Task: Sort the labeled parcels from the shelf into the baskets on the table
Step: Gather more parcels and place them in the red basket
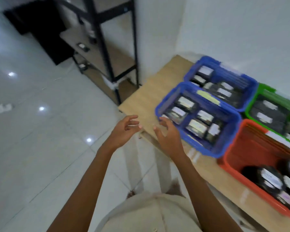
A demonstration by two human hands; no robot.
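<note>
Though baskets (158, 110) are well filled, left hand (124, 131) and right hand (168, 137) are held open and empty, shelf parcels (82, 47) seemingly left.

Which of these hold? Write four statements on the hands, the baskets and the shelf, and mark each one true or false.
1. The left hand and the right hand both hold nothing. True.
2. Two blue baskets stand on the table. True: the near blue basket and the far blue basket.
3. The red basket is empty. False: dark labeled parcels lie in it.
4. The green basket is the basket closest to the shelf. False: both blue baskets stand closer, and the green one lies to their right, by the wall.
</note>
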